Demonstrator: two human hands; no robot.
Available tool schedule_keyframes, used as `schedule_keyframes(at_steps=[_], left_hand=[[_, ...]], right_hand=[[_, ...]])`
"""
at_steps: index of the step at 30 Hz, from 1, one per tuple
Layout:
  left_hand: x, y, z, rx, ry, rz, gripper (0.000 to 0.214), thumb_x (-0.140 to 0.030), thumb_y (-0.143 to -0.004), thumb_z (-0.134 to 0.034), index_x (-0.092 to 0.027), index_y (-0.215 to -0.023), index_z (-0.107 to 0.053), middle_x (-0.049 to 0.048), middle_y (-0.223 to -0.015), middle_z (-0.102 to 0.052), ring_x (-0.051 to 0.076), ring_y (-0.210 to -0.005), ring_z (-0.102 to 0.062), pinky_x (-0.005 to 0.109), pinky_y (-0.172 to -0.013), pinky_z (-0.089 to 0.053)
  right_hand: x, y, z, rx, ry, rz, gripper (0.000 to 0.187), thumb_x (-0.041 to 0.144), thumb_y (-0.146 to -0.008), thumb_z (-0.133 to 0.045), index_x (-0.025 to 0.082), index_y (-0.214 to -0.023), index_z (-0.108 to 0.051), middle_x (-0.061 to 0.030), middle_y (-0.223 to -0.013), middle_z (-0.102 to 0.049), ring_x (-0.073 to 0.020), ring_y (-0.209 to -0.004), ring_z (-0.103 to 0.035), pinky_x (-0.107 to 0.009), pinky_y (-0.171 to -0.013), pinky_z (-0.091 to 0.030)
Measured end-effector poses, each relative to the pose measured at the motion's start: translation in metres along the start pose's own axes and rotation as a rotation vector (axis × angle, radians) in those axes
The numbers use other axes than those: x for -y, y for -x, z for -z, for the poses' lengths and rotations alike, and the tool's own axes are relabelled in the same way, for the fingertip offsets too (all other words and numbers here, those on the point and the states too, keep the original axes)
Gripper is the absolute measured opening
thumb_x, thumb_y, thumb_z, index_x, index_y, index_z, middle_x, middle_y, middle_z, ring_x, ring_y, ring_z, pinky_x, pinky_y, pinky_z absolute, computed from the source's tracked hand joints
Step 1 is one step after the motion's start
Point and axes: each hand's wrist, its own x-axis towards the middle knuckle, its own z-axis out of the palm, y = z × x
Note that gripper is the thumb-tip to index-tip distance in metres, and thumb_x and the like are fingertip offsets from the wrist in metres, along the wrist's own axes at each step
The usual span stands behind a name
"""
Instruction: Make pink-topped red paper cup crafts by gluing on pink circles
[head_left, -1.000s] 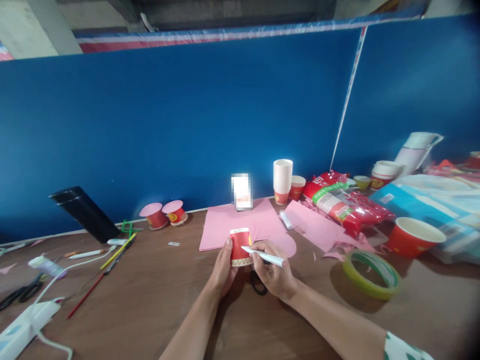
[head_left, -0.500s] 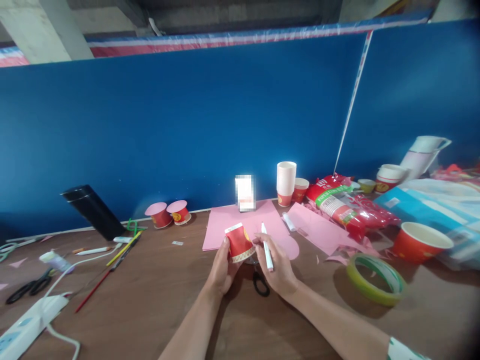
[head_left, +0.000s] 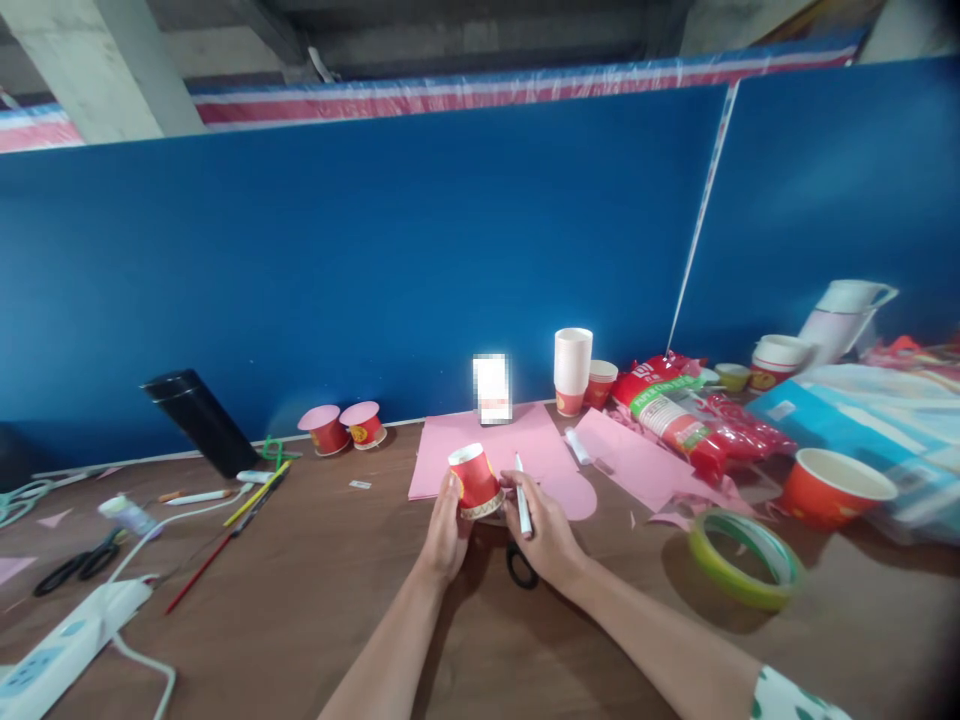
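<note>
A red paper cup (head_left: 477,485) is held bottom-up and slightly tilted; a zigzag line runs around its rim. My left hand (head_left: 448,530) is wrapped round the cup's left side. In my right hand (head_left: 546,530) a white marker (head_left: 523,497) lies between the fingers, its tip upward, while the fingertips come close to or touch the cup's right side. Below the hands, the black handle of a pair of scissors (head_left: 521,567) shows; its blades are mostly hidden. Pink paper (head_left: 442,450) lies behind the cup, with a rounded pink piece (head_left: 574,495) beside my right hand.
Two red cups topped with pink discs (head_left: 324,428) stand at the left, near a black bottle (head_left: 202,425). A power strip (head_left: 71,640) lies front left. On the right are green tape (head_left: 742,560), an upright cup (head_left: 836,485), stacked cups (head_left: 573,370) and a red bag (head_left: 675,410).
The cup has turned in my left hand, so its white base now faces up more. My right hand with the marker has shifted slightly left. The view has moved a little.
</note>
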Motion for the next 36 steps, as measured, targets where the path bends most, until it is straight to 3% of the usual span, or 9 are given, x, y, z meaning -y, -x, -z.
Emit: schedule_keyframes(at_steps=[8, 15, 20, 32, 36], left_hand=[[-0.004, 0.008, 0.001, 0.017, -0.306, -0.022, 0.061, -0.031, -0.070, -0.068, -0.022, -0.123, -0.040, 0.0073, -0.106, -0.062, 0.020, -0.092, -0.061, 0.034, -0.084, -0.047], [-0.005, 0.008, -0.006, -0.083, -0.406, -0.033, 0.066, -0.034, -0.066, -0.071, -0.020, -0.123, -0.041, 0.0100, -0.106, -0.062, 0.021, -0.088, -0.063, 0.035, -0.079, -0.050], [0.002, 0.004, 0.000, -0.138, -0.480, -0.095, 0.076, -0.032, -0.063, -0.073, -0.021, -0.129, -0.036, 0.0112, -0.118, -0.056, 0.022, -0.100, -0.060, 0.035, -0.086, -0.047], [0.004, -0.001, 0.001, -0.136, -0.779, -0.158, 0.057, -0.038, -0.067, -0.067, -0.016, -0.115, -0.045, 0.0115, -0.108, -0.060, 0.023, -0.096, -0.059, 0.037, -0.085, -0.045], [0.001, 0.001, -0.004, -0.120, -0.715, -0.159, 0.059, -0.035, -0.063, -0.071, -0.017, -0.115, -0.049, 0.0092, -0.106, -0.061, 0.022, -0.095, -0.058, 0.036, -0.086, -0.044]], right_hand=[[-0.007, -0.002, -0.002, -0.008, -0.028, 0.004, 0.029, 0.018, -0.084, -0.044, 0.019, -0.113, -0.049, -0.0079, -0.106, -0.062, -0.0195, -0.096, -0.060, -0.032, -0.083, -0.049], [-0.009, -0.001, -0.004, 0.015, -0.013, 0.008, 0.029, 0.022, -0.087, -0.042, 0.020, -0.115, -0.050, -0.0079, -0.104, -0.062, -0.0204, -0.096, -0.060, -0.033, -0.082, -0.049], [-0.013, -0.001, -0.007, -0.006, -0.013, -0.020, 0.029, 0.023, -0.087, -0.044, 0.020, -0.115, -0.050, -0.0074, -0.102, -0.063, -0.0203, -0.092, -0.062, -0.033, -0.079, -0.050], [-0.015, -0.005, -0.008, -0.033, -0.088, -0.064, 0.028, 0.024, -0.083, -0.047, 0.018, -0.110, -0.053, -0.0072, -0.102, -0.065, -0.0198, -0.091, -0.062, -0.033, -0.079, -0.050], [-0.013, -0.006, -0.007, -0.037, -0.108, -0.090, 0.027, 0.022, -0.083, -0.045, 0.020, -0.108, -0.055, -0.0061, -0.101, -0.065, -0.0195, -0.092, -0.062, -0.033, -0.080, -0.049]])
